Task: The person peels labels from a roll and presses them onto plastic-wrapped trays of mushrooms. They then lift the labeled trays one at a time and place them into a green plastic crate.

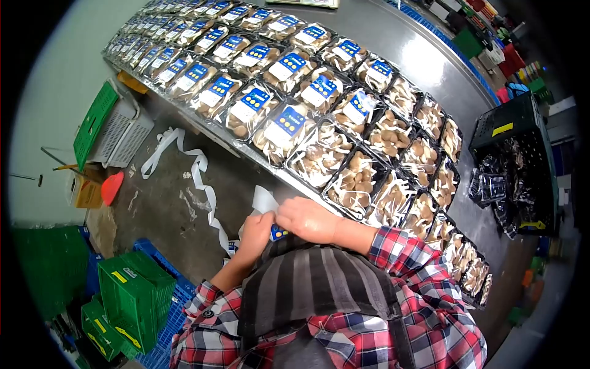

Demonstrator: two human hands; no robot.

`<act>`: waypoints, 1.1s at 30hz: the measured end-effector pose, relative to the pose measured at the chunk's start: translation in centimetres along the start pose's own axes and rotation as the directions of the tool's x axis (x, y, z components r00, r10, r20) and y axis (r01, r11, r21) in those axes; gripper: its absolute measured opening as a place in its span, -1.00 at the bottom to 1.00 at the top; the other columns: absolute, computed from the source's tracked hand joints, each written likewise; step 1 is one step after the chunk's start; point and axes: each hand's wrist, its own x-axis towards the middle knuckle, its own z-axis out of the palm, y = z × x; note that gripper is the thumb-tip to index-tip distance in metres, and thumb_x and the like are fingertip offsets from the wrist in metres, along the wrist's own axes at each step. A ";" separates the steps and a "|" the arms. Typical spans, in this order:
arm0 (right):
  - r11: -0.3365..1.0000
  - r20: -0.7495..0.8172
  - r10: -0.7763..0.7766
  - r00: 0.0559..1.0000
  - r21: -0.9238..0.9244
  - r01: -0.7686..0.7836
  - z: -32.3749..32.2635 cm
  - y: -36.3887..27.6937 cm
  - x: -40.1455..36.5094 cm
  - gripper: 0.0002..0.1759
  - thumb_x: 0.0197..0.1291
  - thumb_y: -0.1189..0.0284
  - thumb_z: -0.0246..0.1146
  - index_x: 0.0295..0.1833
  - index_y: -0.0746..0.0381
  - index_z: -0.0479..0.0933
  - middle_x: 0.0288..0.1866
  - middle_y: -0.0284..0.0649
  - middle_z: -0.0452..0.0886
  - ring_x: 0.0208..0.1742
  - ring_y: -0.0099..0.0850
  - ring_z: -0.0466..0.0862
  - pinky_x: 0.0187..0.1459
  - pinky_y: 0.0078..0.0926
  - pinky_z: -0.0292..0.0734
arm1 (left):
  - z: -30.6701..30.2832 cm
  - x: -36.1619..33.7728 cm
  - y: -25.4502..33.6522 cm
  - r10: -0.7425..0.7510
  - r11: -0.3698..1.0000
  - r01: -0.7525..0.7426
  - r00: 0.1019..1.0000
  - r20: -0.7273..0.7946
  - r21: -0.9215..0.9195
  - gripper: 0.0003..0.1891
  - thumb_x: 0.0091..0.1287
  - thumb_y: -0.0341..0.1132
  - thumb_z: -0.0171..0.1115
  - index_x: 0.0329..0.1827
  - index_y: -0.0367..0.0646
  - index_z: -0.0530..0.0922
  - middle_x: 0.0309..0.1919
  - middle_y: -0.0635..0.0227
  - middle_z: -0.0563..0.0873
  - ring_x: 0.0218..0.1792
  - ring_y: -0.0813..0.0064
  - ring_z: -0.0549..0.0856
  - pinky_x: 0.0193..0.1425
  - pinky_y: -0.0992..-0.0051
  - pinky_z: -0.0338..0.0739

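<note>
Close to the striped apron (307, 283), my left hand (255, 234) pinches a strip of blue-and-white labels (278, 232). My right hand (307, 219) is closed beside it at the same strip, its fingertips partly hidden. White backing tape (263, 200) rises between the hands, and a long curled length (200, 163) hangs toward the floor. Just beyond my hands, wrapped trays of brown mushrooms stand in rows. Those farther along, such as one tray (287, 126), carry blue-and-white labels; nearer trays on the right, such as another tray (356, 178), show none.
The metal table (405, 46) runs diagonally ahead. A dark crate (513, 160) with black packaging stands at the right. Green crates (135, 295) are stacked on a blue pallet (178, 301) at lower left. A white basket (120, 132) and a red object (111, 188) are at left.
</note>
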 end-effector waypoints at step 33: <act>0.963 0.091 0.052 0.995 0.259 -0.074 0.6 -1.7 0.4 -0.73 -0.09 0.40 0.30 -0.25 0.22 0.43 -0.28 -0.16 0.48 -0.18 -0.20 0.51 -0.16 -0.28 0.42 | -3.3 -3.5 -3.8 -0.148 0.964 0.175 0.979 0.141 -0.198 -0.63 0.37 -0.17 -0.03 -0.33 -0.33 0.58 -0.43 0.33 0.66 -0.41 0.62 0.54 -0.29 0.57 0.35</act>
